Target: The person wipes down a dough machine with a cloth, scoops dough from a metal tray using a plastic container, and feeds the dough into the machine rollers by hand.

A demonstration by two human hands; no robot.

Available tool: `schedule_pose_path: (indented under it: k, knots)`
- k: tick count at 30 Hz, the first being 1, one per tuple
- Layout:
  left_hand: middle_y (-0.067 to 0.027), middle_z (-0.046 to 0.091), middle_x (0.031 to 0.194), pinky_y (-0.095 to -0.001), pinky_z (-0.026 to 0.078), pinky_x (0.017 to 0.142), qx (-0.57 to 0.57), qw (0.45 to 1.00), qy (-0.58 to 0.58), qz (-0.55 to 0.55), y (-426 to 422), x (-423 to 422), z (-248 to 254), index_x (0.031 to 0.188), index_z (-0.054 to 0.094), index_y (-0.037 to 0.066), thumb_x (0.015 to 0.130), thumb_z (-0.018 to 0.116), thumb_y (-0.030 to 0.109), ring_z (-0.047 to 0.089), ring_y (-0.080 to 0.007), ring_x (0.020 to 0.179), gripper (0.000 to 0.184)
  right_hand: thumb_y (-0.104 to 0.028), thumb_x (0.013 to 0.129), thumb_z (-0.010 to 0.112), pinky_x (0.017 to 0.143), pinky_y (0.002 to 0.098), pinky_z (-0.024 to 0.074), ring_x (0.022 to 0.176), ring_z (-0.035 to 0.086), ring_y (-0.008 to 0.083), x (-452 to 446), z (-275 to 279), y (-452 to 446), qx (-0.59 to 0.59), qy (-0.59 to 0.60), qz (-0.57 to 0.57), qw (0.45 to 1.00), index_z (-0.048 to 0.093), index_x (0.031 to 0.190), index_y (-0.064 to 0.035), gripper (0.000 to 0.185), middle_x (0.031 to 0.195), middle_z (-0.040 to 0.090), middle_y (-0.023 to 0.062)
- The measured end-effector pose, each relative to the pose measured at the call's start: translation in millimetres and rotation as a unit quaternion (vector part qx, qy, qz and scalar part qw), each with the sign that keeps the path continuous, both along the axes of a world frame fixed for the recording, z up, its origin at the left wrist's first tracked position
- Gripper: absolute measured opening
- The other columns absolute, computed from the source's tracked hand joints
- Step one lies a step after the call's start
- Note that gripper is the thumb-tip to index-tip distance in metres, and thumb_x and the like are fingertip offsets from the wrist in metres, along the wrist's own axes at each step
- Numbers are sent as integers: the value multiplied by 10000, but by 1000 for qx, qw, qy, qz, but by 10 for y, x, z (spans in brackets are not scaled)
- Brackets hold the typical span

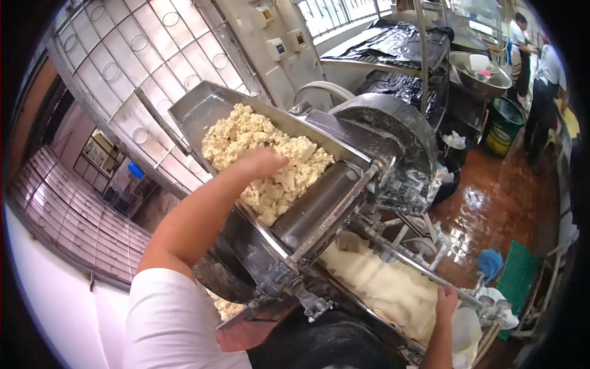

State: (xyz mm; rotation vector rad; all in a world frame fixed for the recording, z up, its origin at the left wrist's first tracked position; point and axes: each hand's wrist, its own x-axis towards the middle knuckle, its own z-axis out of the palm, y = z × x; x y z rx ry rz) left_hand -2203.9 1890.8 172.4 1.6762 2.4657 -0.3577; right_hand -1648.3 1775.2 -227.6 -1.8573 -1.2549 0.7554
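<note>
Crumbly pale dough [264, 138] fills much of a metal hopper [196, 101] on top of a machine. My left hand [267, 163] rests on the dough in the hopper, its fingers partly hidden against the lumps. A steel roller [319, 197] lies just below the dough. Under the roller, a flattened, folded sheet of dough [387, 286] lies in a lower tray. At the right end of this sheet is my right hand [447, 302], its fingers curled at the tray's edge; whether it grips anything is too small to tell.
A large wheel guard [393, 135] stands right of the hopper. More crumbly dough [227, 307] sits below left. Two people [547, 80] stand at the far right near a green bin [504, 126]. A green mat [516, 280] and blue cloth [490, 264] are at right.
</note>
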Motion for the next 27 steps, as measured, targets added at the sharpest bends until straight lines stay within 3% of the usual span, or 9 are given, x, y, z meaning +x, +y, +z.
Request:
schedule_pose_path:
  k: [3,4,8,11,15,19,21,24,27]
  knots:
    - [-244,550,1212,-430,406,967,228,960,77,-145,-69,247,53,1235,514,-13,847,492,500,530,-376,1126,643,-228,828,655,766,338,486,833,608,227,-53,21,-56,-29,5,1,1000,631,1017,4,300,967,634,142]
    - [-218,616,1068,-436,456,882,300,935,52,-183,-55,409,28,1090,608,15,845,500,442,585,-358,1027,504,-225,828,655,763,337,487,826,606,222,-78,-9,-79,-31,0,-4,1000,631,1014,5,297,958,632,140]
    - [-179,664,845,-476,506,741,182,977,35,-103,324,394,-446,838,682,45,853,464,315,641,-357,822,347,-211,833,649,748,330,486,781,592,214,-154,77,-99,-70,-23,21,997,633,997,3,270,928,620,125]
    - [-185,667,886,-474,506,757,97,988,43,-112,336,485,-491,860,682,43,861,445,292,639,-369,827,344,-191,842,639,746,317,486,783,594,200,-132,9,-162,-2,-32,40,999,636,980,5,240,913,626,117]
    - [-205,658,928,-472,500,778,139,987,-9,-84,207,616,-639,908,676,47,880,415,282,634,-380,855,352,-144,843,639,722,292,478,773,585,158,-267,71,-164,0,19,7,1000,636,974,20,209,849,631,81]
    - [-201,642,1041,-453,470,861,140,975,-171,4,35,645,-718,1008,653,49,859,435,369,607,-384,978,415,-123,853,622,682,276,475,758,590,147,-660,-166,105,27,176,70,981,639,981,5,182,851,635,59]
    - [-188,642,1040,-482,444,873,110,975,-190,-39,-132,695,-487,997,631,44,876,409,375,599,-379,981,417,-125,865,604,645,268,471,770,612,150,-971,-470,357,11,237,131,962,640,987,-19,166,854,646,68]
    - [-217,638,997,-507,463,811,96,985,-122,-71,-414,626,-178,952,613,0,892,409,316,623,-373,907,381,-165,907,542,586,232,462,705,620,152,-1823,266,544,-103,334,209,913,620,1032,-39,194,849,654,72]
    - [-257,620,948,-471,490,795,-113,970,-58,-205,-480,74,-363,933,604,-32,883,442,221,625,-386,890,304,-358,955,467,637,276,473,766,631,179,-2479,628,627,-222,473,277,806,568,1157,-65,369,941,658,71]
